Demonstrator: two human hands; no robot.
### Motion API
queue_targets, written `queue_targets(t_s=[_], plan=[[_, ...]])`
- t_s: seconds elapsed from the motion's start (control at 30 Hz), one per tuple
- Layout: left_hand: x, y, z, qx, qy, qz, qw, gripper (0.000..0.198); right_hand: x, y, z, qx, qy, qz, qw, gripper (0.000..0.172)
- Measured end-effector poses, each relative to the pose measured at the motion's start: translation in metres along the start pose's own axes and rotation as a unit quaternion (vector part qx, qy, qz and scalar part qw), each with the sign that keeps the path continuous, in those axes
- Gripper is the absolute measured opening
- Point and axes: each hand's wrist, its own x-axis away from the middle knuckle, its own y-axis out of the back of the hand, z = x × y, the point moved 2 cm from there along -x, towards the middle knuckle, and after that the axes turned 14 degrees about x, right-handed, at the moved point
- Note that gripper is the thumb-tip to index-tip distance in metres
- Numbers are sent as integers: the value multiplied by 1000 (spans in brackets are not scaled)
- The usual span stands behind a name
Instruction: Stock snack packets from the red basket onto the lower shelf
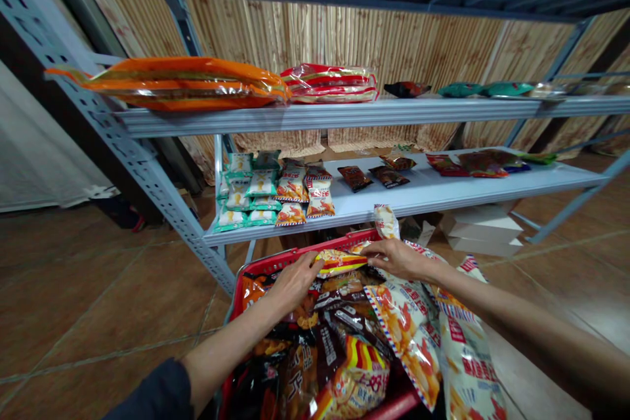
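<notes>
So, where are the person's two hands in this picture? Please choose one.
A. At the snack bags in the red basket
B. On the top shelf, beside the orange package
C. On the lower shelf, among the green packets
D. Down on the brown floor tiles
A. The left hand and the right hand are both on the snack bags piled in the red plastic basket.
</notes>
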Motion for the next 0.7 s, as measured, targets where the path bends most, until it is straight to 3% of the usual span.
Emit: queue_targets(t_s=[0.23, 0.47, 0.6, 0.7], plan=[[2, 2, 3, -4, 0, 3, 1000, 36, -3, 6, -10, 19, -11, -26, 999, 29], [3, 5, 2, -36, -3, -7, 999, 46, 20, 53, -27, 27, -104, -141, 984, 31], [1, 19, -13, -23, -49, -35, 998, 42, 51, 73, -45, -11, -188, -215, 958, 35], [-3, 29, -38, 12, -91, -54, 994, 40, 76, 74, -58, 4, -249, -247, 936, 35]])
